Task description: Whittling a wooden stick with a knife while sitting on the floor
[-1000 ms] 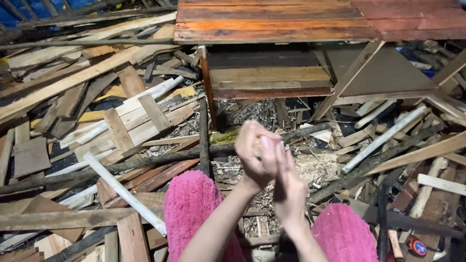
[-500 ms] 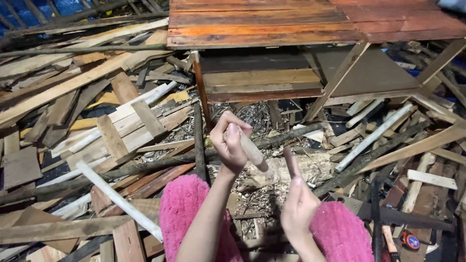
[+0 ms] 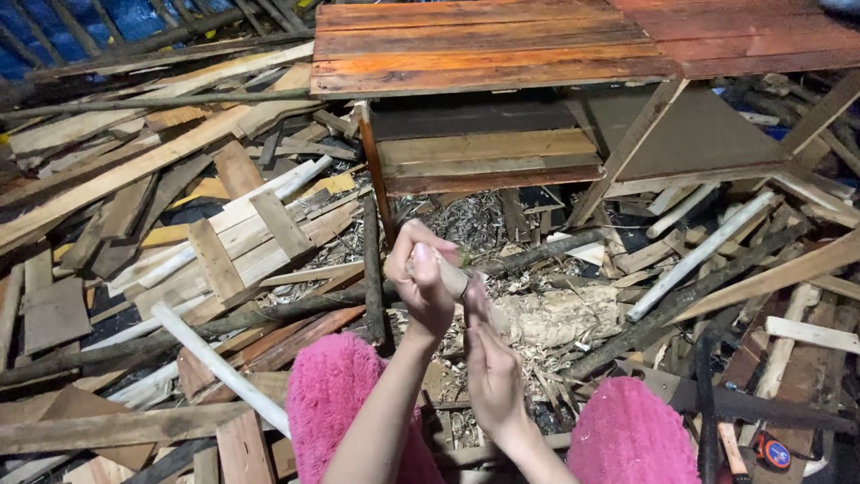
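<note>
The left hand (image 3: 421, 278) curls its fingers tight round a short, pale, round wooden stick (image 3: 454, 280). Just below those fingers, the right hand (image 3: 491, 363) points its extended fingers up at the stick's lower end, seemingly touching it, above the pink fuzzy knees (image 3: 336, 394).

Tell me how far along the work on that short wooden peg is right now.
Done: pale shavings litter the ground under the hands, so some wood already looks worked. In hand: the left hand grips a short pale wooden peg, and the right hand is open just below it, fingers near its lower end. Left: I cannot tell whether the peg is finished; many uncut sticks, like the long white stick, lie around.
</note>
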